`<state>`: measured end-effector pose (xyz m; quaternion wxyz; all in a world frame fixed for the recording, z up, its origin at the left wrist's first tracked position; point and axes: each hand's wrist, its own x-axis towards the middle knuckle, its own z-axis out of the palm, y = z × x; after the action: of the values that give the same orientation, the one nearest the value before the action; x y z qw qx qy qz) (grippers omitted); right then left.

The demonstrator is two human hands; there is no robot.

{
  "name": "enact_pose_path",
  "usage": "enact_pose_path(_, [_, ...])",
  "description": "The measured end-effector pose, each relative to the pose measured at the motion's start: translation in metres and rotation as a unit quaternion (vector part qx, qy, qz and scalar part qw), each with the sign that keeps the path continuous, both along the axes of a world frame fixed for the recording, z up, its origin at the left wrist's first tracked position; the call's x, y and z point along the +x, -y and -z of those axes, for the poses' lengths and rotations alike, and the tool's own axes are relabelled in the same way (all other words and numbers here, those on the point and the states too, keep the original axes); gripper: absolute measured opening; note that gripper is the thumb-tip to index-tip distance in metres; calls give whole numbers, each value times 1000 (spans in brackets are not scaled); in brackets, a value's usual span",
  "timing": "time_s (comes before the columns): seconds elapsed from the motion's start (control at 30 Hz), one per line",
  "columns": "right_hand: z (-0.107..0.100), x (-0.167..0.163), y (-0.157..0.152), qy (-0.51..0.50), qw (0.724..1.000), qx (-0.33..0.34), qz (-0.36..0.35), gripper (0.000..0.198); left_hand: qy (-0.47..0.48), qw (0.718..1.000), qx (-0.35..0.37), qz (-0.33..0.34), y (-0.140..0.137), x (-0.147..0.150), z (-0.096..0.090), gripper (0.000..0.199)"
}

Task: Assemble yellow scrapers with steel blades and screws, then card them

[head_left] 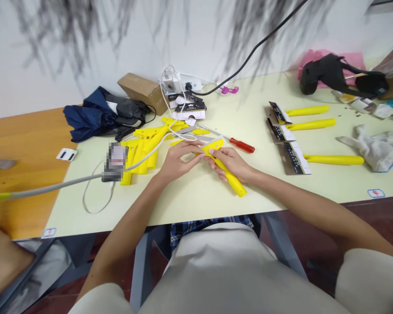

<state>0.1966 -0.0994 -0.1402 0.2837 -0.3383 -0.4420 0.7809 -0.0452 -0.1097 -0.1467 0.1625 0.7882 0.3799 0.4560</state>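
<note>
Yellow is the flat-headed tool point(229, 175) in the fingers: those of the right hand point(233, 164) are clamped around its handle, those of the left hand point(179, 159) pinch its head's edge. Just beyond them lies a red screwdriver point(241, 145); to their left, yellow handles point(144, 152); well to their right, three card-covered yellow tools point(314, 125) on the table point(265, 194).
</note>
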Motion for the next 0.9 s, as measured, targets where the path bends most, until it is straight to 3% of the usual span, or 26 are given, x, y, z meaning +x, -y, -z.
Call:
enact_pose_path(0.2, [-3, -1, -1, -5, 1000, -13, 4, 31, -72, 995, 75, 8, -1, -11, 5, 18])
enact_pose_path(0.53, [-8, 0, -1, -12, 1000, -16, -10, 30, -79, 992, 93, 23, 0, -15, 1, 13])
enact_pose_path(0.6, [-10, 2, -2, -9, 1000, -13, -12, 31, -48, 998, 48, 20, 3, -13, -4, 19])
enact_pose_path(0.7, [-12, 3, -3, -1, 1000, -11, -29, 30, 37, 995, -91, -6, 6, -5, -9, 38])
enact_pose_path(0.8, [-14, 3, -2, 11, 998, -13, -59, 28, 131, 964, -228, -31, 5, 2, -11, 49])
enact_pose_path(0.9, [-15, 3, -1, 18, 996, -10, -83, 31, 159, 932, -325, -34, 4, 6, -11, 56])
